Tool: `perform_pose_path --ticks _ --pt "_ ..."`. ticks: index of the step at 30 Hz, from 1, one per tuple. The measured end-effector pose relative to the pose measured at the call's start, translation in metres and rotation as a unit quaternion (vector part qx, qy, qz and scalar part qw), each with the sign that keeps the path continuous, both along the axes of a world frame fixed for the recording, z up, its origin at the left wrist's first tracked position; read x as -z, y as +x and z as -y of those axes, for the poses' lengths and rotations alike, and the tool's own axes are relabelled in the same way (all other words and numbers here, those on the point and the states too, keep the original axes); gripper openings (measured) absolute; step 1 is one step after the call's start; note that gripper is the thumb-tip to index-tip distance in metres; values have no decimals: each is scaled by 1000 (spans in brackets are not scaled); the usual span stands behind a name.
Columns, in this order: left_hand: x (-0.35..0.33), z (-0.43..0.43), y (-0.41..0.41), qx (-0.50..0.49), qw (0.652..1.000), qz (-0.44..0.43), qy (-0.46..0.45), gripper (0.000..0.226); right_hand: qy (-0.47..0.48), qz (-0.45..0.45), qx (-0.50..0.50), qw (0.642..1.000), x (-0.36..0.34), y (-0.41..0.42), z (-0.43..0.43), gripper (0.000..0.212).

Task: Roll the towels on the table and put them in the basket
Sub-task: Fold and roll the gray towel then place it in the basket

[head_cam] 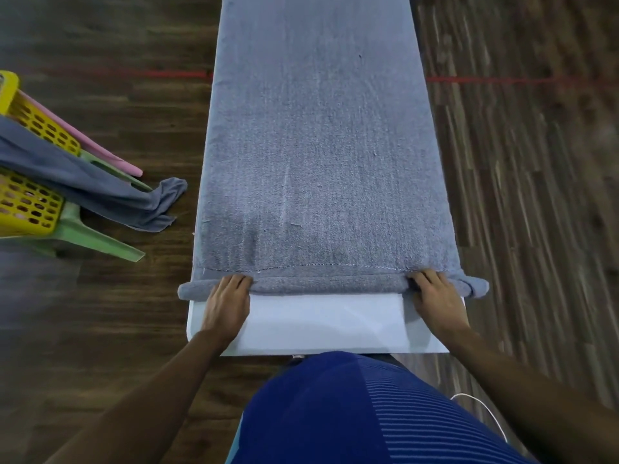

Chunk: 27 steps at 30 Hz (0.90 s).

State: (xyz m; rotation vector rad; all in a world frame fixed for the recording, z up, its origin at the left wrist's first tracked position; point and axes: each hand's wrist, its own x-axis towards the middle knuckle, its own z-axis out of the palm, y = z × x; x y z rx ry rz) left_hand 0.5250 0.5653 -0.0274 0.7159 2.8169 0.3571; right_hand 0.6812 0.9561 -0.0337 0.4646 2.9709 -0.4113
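A long grey-blue towel (318, 145) lies flat along the narrow white table (321, 326), covering almost all of it. Its near end is curled into a thin roll (328, 283) across the table's width. My left hand (227, 303) presses on the roll's left part, fingers curled over it. My right hand (435, 296) grips the roll near its right end. A yellow perforated basket (30, 199) stands at the far left, with another grey towel (100, 189) draped over its rim and hanging to the floor.
The basket rests on stacked plastic stools, green (100, 237) and pink (100, 149), left of the table. Dark wooden floor surrounds the table, crossed by a red tape line (502, 80). A white cable (482, 410) lies by my right side.
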Motion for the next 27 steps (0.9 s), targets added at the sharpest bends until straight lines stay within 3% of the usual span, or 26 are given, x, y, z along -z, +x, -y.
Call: perform_pose_path --ticks 5,8,10,14,18,27 --pt "-8 4 -7 31 998 56 -11 23 5 61 -9 998 -12 -7 -8 22" --pt "-15 4 -15 24 993 107 -41 12 -16 122 -22 992 -16 -11 -12 33" --pt "-13 5 -21 14 991 129 -46 16 -26 128 -13 991 -17 -13 -13 32" --pt "-5 8 -21 -6 1000 26 -10 20 9 9 30 999 -7 -11 -10 20" --pt "-6 0 -8 5 998 -52 46 19 -41 -84 51 994 -7 -3 3 23" --pt "1 2 7 85 995 -51 -1 41 17 -24 -7 1000 11 5 11 44"
